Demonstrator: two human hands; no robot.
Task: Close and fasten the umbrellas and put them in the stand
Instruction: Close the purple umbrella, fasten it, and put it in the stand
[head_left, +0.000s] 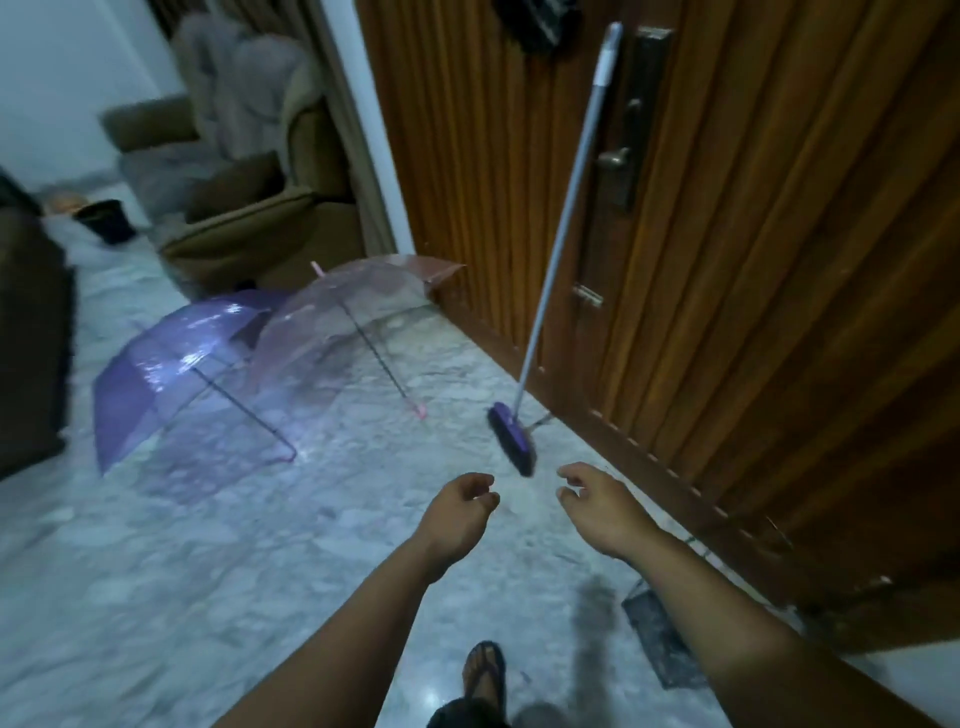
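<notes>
Both hands are held out empty over the marble floor (156, 597), the left hand (460, 512) and the right hand (597, 506) a little apart, each with loosely curled fingers that grip nothing. Two open umbrellas are seen lying on their sides beyond the hands, left of the broom (556, 249) propped against the wooden door (779, 260): the pink umbrella (343, 332) nearer the broom, the purple umbrella (171, 364) beside it on the far side, their canopies overlapping.
</notes>
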